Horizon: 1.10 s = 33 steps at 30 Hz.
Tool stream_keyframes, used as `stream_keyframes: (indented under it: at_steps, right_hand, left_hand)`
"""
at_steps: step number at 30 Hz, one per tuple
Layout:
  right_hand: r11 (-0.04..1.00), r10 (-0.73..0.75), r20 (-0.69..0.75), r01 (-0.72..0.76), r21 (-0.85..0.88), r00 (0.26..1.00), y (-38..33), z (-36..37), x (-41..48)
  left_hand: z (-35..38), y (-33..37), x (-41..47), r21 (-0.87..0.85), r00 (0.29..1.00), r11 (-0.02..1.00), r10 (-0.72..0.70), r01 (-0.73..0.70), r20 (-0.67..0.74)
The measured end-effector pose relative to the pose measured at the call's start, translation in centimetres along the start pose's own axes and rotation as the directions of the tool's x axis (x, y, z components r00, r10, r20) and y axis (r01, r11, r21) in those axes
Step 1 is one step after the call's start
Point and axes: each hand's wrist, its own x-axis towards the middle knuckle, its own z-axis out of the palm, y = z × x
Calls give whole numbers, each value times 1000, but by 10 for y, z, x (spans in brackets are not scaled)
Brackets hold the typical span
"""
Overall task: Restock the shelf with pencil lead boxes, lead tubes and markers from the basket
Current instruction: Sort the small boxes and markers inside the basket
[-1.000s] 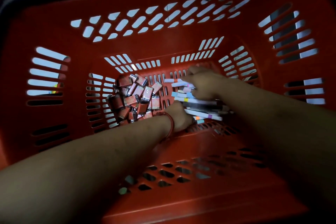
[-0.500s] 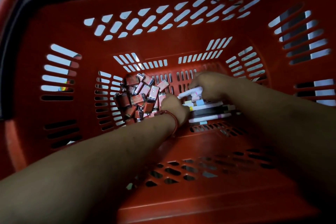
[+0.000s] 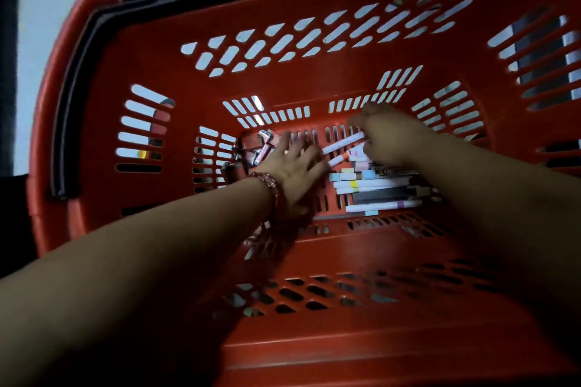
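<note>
Head view, centre frame: right hand [image 3: 390, 135] curls round markers [image 3: 342, 143]; left hand [image 3: 295, 163] spreads flat over lead boxes [image 3: 262, 148]. Gather markers parallel, then lift them clear of the basket [image 3: 283, 94] wall.

Basket [image 3: 314, 94]: red plastic, slotted walls and floor, viewed from above.
Lead boxes [image 3: 261, 148]: small reddish-pink cartons in a loose heap on the basket floor, left side, partly hidden.
Markers [image 3: 371, 183]: white barrels with coloured bands, lying roughly parallel on the basket floor, right side, with dark tubes [image 3: 386, 193] among them.
Two white markers [image 3: 342, 143] are raised at a tilt toward the basket's far wall, gripped by the right hand [image 3: 390, 135].
</note>
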Motion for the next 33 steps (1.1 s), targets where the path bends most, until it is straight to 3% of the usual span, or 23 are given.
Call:
stream_keyframes:
  at_steps: [2,4,11,19,26,33]
  right_hand:
    - [1000,-18,-26,18,-10,1000,-5,-1,2]
    - [999,-32,-55,31,-15,998,-11,3,3]
    - [989,-148,-82,146,-29,986,-30,23,-1]
    - [982,-176,-53,179,56,983,-61,39,-8]
    - [975,-133,70,118,188,989,-74,42,-10]
    - [963,-108,93,81,255,990,-75,49,-11]
  left_hand:
    - [4,-12,1,124,982,992,-56,34,179]
    - [13,-21,0,84,969,994,-90,72,229]
    - [32,-18,-13,213,971,976,-100,54,215]
    - [23,-39,-12,308,968,951,-72,-5,238]
    - [27,-28,-11,248,949,956,-214,156,230]
    - [33,-37,-12,233,951,949,-254,210,178]
